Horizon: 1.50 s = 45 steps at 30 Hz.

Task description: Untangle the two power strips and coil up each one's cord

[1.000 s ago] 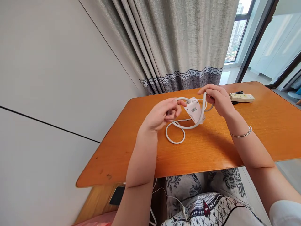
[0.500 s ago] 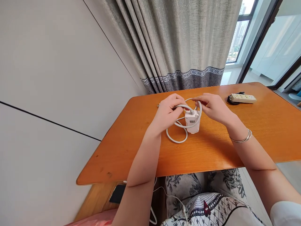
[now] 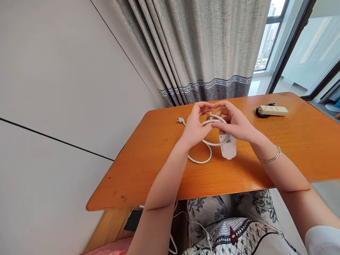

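A white power strip [image 3: 228, 149] rests on the wooden table between my hands, its upper end hidden behind my right hand. Its white cable [image 3: 217, 143] is looped into a coil above it. My left hand [image 3: 197, 124] grips the coil's left side, thumb and fingers bent round it. On the opposite side my right hand [image 3: 235, 122] pinches the coil, its thumb across the loops. The fingertips of both hands meet at the top. Beyond my left hand lies the cable's plug [image 3: 181, 120], and a loose length curves over the tabletop below.
Toward the table's [image 3: 148, 177] far right lies a cream power strip [image 3: 273, 110] with a black cord. A grey curtain [image 3: 212, 46] hangs behind the far edge, and a pale wall panel [image 3: 53, 88] rises at left. A phone [image 3: 132, 220] lies below the table.
The power strip has shifted right and toward me, showing more of its length. My right hand has come left to meet my left hand on the coil. The plug is now more exposed.
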### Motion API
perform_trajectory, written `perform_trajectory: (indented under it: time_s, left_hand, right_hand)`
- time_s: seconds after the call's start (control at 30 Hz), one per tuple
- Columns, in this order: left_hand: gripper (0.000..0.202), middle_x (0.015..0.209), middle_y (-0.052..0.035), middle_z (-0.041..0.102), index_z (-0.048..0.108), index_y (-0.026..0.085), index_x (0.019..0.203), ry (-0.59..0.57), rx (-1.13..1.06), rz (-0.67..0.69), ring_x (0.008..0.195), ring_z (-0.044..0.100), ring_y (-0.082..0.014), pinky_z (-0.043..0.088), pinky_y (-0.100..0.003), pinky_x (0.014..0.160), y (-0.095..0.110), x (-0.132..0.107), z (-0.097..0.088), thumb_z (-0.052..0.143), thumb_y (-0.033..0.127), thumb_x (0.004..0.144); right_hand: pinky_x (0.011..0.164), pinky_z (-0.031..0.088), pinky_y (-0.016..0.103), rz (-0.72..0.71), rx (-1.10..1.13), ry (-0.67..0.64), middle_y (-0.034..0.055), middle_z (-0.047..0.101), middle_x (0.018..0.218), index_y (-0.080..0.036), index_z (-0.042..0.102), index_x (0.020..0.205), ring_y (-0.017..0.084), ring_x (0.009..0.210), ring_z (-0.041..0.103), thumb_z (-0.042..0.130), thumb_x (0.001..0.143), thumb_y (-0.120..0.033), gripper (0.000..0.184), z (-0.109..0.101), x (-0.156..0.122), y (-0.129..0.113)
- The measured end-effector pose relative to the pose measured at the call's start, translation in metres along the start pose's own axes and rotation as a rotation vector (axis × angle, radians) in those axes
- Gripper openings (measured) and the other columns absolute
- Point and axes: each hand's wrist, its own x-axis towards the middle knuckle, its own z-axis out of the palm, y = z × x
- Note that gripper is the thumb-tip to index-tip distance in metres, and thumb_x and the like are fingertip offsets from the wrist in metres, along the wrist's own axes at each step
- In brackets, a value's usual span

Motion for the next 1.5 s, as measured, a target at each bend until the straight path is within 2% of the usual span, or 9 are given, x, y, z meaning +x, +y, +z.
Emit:
perform_trajectory:
  time_s: [0.1,0.2,0.33,0.47,0.67,0.9,1.17,1.4,1.5]
  left_hand:
    - [0.038,0.106,-0.0068,0.068,0.057,0.021,0.11,-0.179,-0.155,-0.156,0.098,0.067,-0.0202,0.053,-0.036,0.089,-0.002,0.003,-0.005,0.071,0.044,0.084]
    - [0.036,0.087,-0.0026,0.066,0.063,0.019,0.096,-0.246,-0.174,-0.267,0.08,0.064,-0.0169,0.052,-0.031,0.076,0.003,0.006,-0.01,0.074,0.05,0.082]
    - [0.04,0.076,-0.0001,0.063,0.062,0.018,0.081,-0.221,-0.237,-0.319,0.071,0.061,-0.0139,0.051,-0.029,0.074,0.012,0.007,-0.013,0.079,0.054,0.078]
    - [0.048,0.072,-0.0005,0.066,0.063,0.018,0.082,-0.137,-0.415,-0.379,0.074,0.068,-0.0155,0.054,-0.029,0.078,0.019,0.007,-0.014,0.079,0.062,0.075]
    - [0.046,0.057,0.0068,0.049,0.061,0.018,0.084,-0.072,-0.637,-0.473,0.052,0.059,-0.0092,0.056,-0.025,0.064,0.026,0.005,-0.014,0.074,0.062,0.081]
    - [0.045,0.053,0.0096,0.029,0.057,0.022,0.079,-0.019,-0.408,-0.364,0.043,0.029,-0.0064,0.047,-0.022,0.05,0.018,0.002,-0.002,0.063,0.065,0.089]
    - [0.045,0.058,0.0032,0.047,0.058,0.022,0.076,-0.129,-0.082,-0.258,0.052,0.045,-0.0116,0.041,-0.025,0.049,0.027,-0.004,0.0,0.055,0.063,0.094]
    - [0.048,0.059,0.0032,0.056,0.059,0.021,0.08,-0.078,-0.153,-0.283,0.052,0.054,-0.0121,0.046,-0.027,0.056,0.017,-0.001,0.001,0.061,0.069,0.088]
    - [0.048,0.066,0.0008,0.063,0.061,0.021,0.081,-0.086,-0.156,-0.259,0.063,0.061,-0.0139,0.051,-0.028,0.065,0.014,0.003,-0.005,0.065,0.068,0.085]
  right_hand:
    - [0.049,0.049,0.022,-0.097,-0.073,0.043,-0.0014,0.063,0.091,-0.025,0.057,0.125,0.007,0.056,0.056,0.072,0.089,-0.038,0.041,-0.004,0.0,-0.002]
    - [0.048,0.048,0.022,-0.189,-0.123,0.184,-0.0004,0.063,0.088,-0.026,0.061,0.121,0.008,0.056,0.054,0.069,0.092,-0.044,0.036,-0.013,0.002,-0.002]
    - [0.048,0.049,0.024,-0.244,-0.166,0.276,0.0007,0.063,0.091,-0.029,0.064,0.12,0.01,0.059,0.056,0.068,0.092,-0.051,0.036,-0.027,0.005,0.001]
    - [0.052,0.053,0.025,-0.245,-0.224,0.226,0.0022,0.066,0.097,-0.028,0.063,0.125,0.011,0.062,0.059,0.063,0.095,-0.05,0.037,-0.03,0.006,0.005]
    - [0.058,0.055,0.028,-0.161,-0.226,0.137,0.0022,0.067,0.1,-0.026,0.058,0.129,0.011,0.062,0.06,0.06,0.095,-0.035,0.035,-0.03,0.006,0.002]
    - [0.058,0.051,0.026,-0.005,-0.168,0.023,-0.0011,0.061,0.082,-0.023,0.058,0.113,0.012,0.066,0.059,0.063,0.09,-0.026,0.024,-0.022,0.002,-0.009]
    - [0.05,0.034,0.025,0.192,-0.241,-0.052,-0.0036,0.049,0.067,-0.019,0.06,0.088,0.01,0.057,0.042,0.06,0.096,-0.043,0.025,-0.017,0.001,-0.015]
    - [0.058,0.03,0.027,0.067,-0.424,0.074,-0.0037,0.043,0.065,-0.021,0.047,0.069,0.011,0.063,0.038,0.058,0.096,-0.045,0.038,-0.014,0.006,-0.01]
    - [0.056,0.029,0.027,-0.009,-0.362,0.189,-0.0038,0.041,0.064,-0.022,0.047,0.071,0.011,0.062,0.038,0.059,0.093,-0.058,0.044,-0.018,0.008,-0.007]
